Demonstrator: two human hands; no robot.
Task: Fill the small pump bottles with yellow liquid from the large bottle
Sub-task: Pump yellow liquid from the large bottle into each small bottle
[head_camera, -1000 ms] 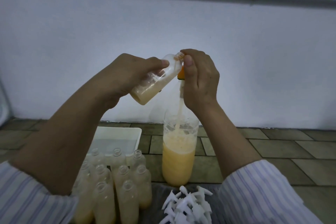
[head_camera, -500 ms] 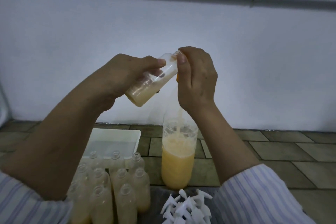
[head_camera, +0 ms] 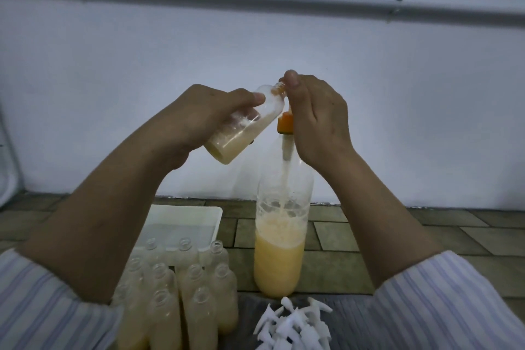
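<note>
Now, label by label:

Your left hand (head_camera: 199,119): wrapped around a small bottle (head_camera: 244,128), thumb lying along its upper side, holding it tilted with the neck up and to the right.

Small bottle: clear plastic, uncapped, yellow liquid pooled in its lower end; its open mouth sits just beside your right thumb.

Your right hand (head_camera: 318,119): raised over the large bottle (head_camera: 281,236), fingers curled down on the orange pump head (head_camera: 285,122), thumb pointing up beside the small bottle's neck. How firmly you hold the pump head cannot be told.

Large bottle: upright on the tiled floor (head_camera: 397,224), clear, yellow liquid filling roughly the lower part with foam above; a dip tube (head_camera: 285,162) runs down from the orange pump head inside it.

Filled bottles (head_camera: 181,293): a cluster of uncapped small bottles holding yellow liquid, standing lower left, near the large bottle.

White tray (head_camera: 184,219): on the floor behind that cluster.

White pump tops (head_camera: 295,324): a loose heap at the bottom, just in front of the large bottle.

Your sleeves (head_camera: 443,304): striped, pushed up both forearms.
</note>
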